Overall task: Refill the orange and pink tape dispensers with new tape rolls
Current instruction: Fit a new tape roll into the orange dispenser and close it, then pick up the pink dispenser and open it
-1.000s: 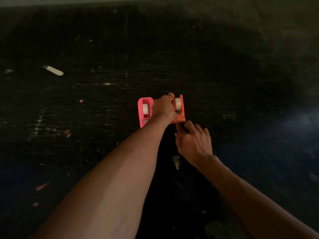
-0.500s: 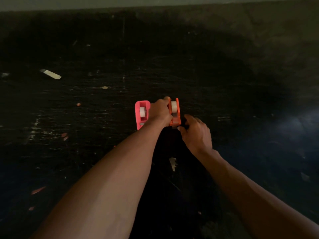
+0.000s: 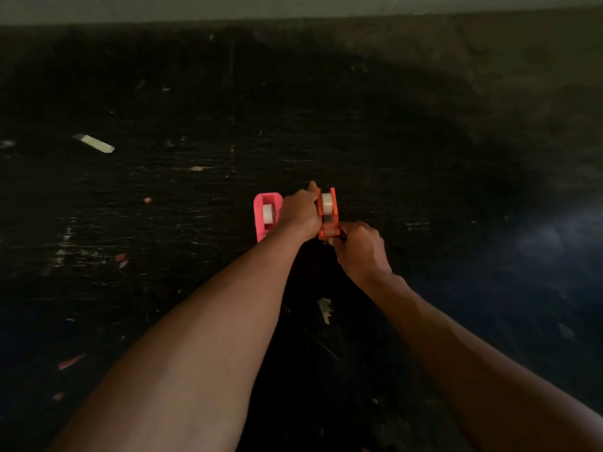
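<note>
Orange dispenser (image 3: 327, 220): on dark tabletop (image 3: 424, 141), tape roll (image 3: 326, 203) seated. Pink dispenser (image 3: 265, 220): just beside it to the left, likewise loaded. Left hand (image 3: 300, 210): fingers clamped on the orange body. Right hand (image 3: 359, 246): fingers curled, pinching at its near cutter end. Advice: brace body, draw tape straight over blade. Markings: none legible.

The pink dispenser (image 3: 261, 220) and the orange dispenser (image 3: 328, 223) stand close together. The left hand (image 3: 298, 212) fills the gap between them, and the right hand (image 3: 359, 246) blocks the orange one's near end. Behind them and to the right, the dark surface (image 3: 456, 190) gives wide room.
</note>
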`<state>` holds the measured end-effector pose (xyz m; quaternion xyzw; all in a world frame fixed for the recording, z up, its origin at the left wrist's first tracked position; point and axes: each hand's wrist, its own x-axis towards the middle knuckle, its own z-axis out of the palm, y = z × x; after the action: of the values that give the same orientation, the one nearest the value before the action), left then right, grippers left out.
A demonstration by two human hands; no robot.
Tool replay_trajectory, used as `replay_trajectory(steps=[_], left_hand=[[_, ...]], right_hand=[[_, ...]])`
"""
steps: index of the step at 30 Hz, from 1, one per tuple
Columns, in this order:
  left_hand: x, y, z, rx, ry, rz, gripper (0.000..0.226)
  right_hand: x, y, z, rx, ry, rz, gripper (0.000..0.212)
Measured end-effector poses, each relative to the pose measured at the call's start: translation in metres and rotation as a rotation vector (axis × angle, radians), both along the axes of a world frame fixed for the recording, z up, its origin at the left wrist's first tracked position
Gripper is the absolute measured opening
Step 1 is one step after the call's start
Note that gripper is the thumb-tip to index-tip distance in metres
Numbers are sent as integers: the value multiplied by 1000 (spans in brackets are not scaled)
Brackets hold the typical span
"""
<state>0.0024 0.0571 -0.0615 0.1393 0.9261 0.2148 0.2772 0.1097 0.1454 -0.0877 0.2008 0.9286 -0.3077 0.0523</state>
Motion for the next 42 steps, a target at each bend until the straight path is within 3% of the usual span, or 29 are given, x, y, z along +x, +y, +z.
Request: replay_trajectory(steps=[7,11,15,24,32,38,42], left_hand=[[-7,-18,29,-20,105,94,86],[-21,-48,52,24,237,184,77],[-26,-81,67,5,296,228,65],[-21,-120,39,-1,104,331,60],[-28,-111,-9,116,-87,174,84],[-34,-110,-24,336,-188,296,53],[-29,-116,-21,282,-31,204,46]], right_hand=[[0,7,25,-23,-140,-36,18],[-4,9,51,30,-55,-84,40],[-23,-9,73,12,25,-57,42],[-57,-62,68,-4,-73,100,51],[-72,-68,41,-87,-217,118,40],[-78,-68,36,-146,-186,87,42],[-72,-70,37,-171,-157,75,39]])
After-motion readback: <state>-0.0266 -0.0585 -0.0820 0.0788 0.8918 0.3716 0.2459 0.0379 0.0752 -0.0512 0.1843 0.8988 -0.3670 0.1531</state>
